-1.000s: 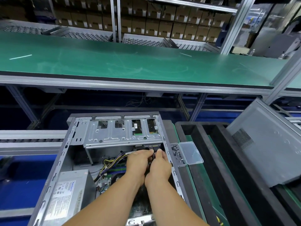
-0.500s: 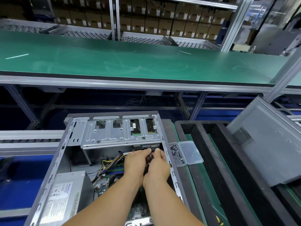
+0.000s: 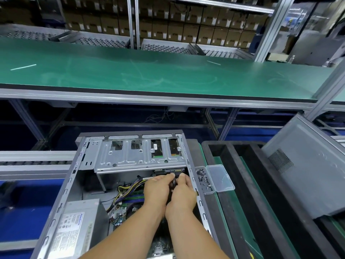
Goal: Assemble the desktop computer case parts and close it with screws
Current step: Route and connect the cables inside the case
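An open grey computer case (image 3: 74, 176) lies on its side in front of me, its metal drive cage (image 3: 138, 157) across the far end. Both hands reach inside, just under the cage's near edge. My left hand (image 3: 155, 191) and my right hand (image 3: 183, 195) are pressed together, fingers curled round a black cable connector (image 3: 173, 181) between them. A power supply (image 3: 74, 227) sits at the case's near left, with coloured wires and the motherboard (image 3: 128, 199) beside it. The grey side panel (image 3: 308, 176) leans upright at the right.
A clear plastic box (image 3: 220, 177) with its lid open holds several small screws, right beside the case's right wall. Black foam trays (image 3: 233, 165) fill the right side. A long green workbench (image 3: 149, 71) runs across above, a roller conveyor (image 3: 28, 162) to the left.
Both hands have shifted slightly towards the drive cage, still pressed together on the connector. The camera view has drifted a little.
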